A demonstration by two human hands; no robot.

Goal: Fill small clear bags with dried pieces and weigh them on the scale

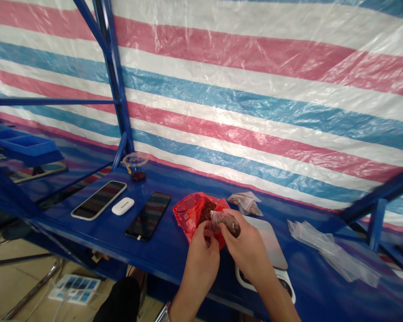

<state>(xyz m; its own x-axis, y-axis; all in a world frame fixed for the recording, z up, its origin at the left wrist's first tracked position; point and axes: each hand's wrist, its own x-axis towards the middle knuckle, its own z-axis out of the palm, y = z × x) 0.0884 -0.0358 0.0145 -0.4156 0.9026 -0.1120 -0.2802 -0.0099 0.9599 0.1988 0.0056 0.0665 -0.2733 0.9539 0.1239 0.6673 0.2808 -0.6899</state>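
A small clear plastic bag [229, 223], partly filled with brown grains, is between my two hands. My right hand [246, 246] grips its filled end from the right, thumb in front. The fingers of my left hand [204, 248] are closed at the bag's other end, near its mouth. Just behind my hands lies an open red plastic bag [187, 215] with reddish-brown grains [207, 210] inside. To the right, partly under my right arm, sits a white kitchen scale [272, 243] with a metal plate. Filled small bags [246, 203] rest behind it.
Empty clear bags [332, 250] lie at the table's right. Leftward are a black phone [148, 215], a white earphone case [122, 206], a white-edged phone [99, 200] and a clear lidded cup [136, 167] of dark liquid. Blue frame posts [116, 76] and striped sheeting [255, 98] stand behind.
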